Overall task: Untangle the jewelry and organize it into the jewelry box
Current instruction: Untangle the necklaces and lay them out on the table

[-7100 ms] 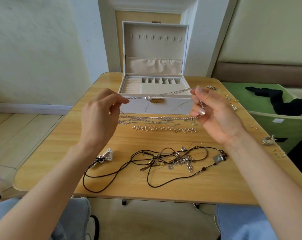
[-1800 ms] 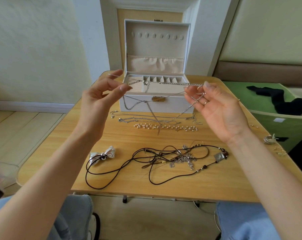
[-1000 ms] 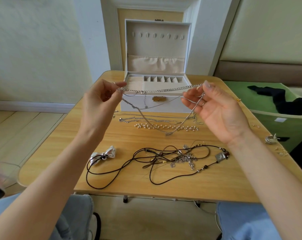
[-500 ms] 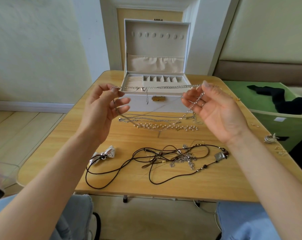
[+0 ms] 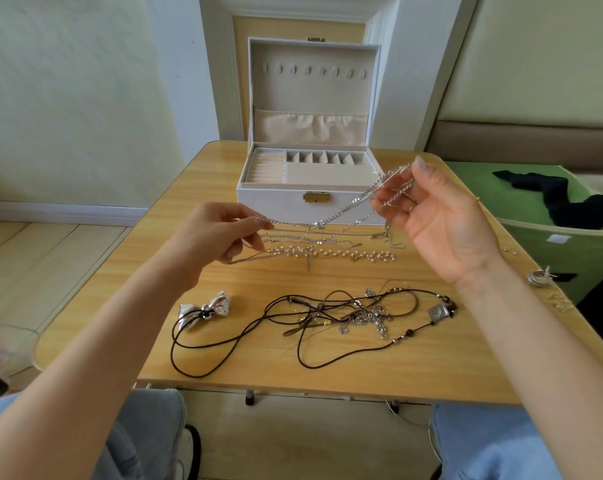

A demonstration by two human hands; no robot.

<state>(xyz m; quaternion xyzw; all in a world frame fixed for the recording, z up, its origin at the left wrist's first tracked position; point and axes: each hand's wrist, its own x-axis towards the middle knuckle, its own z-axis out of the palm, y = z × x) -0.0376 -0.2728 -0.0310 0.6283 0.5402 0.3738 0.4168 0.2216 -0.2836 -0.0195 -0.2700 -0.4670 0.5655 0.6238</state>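
The left hand [image 5: 217, 240], left of centre, pinches one end of a silver chain [image 5: 348, 204] between thumb and fingers. The right hand [image 5: 438, 223], higher and right of centre, grasps the other end in curled fingers, so the chain hangs slack between them above the table [image 5: 327, 368]. Behind it, at upper centre, stands the jewelry box [image 5: 276, 202], its lid upright. Below the hands lie a pearl strand [image 5: 345, 253], a silver bow [image 5: 205, 308] and tangled dark cords [image 5: 244, 336].
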